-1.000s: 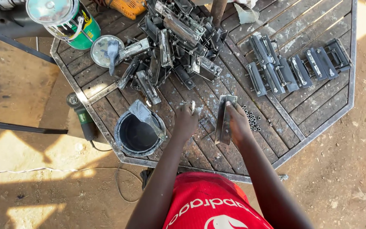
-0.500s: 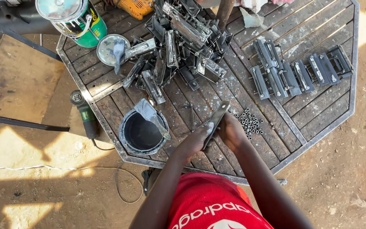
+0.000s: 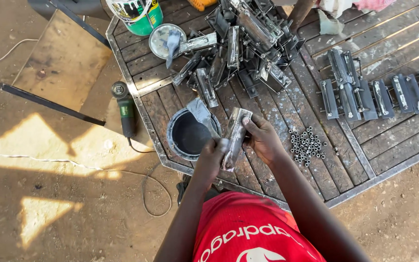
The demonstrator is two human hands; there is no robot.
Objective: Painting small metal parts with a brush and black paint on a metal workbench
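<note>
Both hands hold one long metal channel piece (image 3: 235,136) above the wooden slat table (image 3: 403,145). My left hand (image 3: 213,157) grips its lower end and my right hand (image 3: 263,138) grips its upper end. Just left of the piece stands a round open tin of black paint (image 3: 187,136) with a brush or rag (image 3: 202,114) resting in it. A big heap of similar metal parts (image 3: 243,43) lies beyond the hands.
Several small metal bushings (image 3: 307,143) lie right of my right hand. A row of metal parts (image 3: 379,92) lies at the right. A green paint can (image 3: 136,12) and a tin lid (image 3: 167,40) stand at the back left. A green angle grinder (image 3: 124,109) lies on the sand.
My hands lifted the metal piece off the table and brought it up in front of me, beside the paint tin. The view shifted slightly.
</note>
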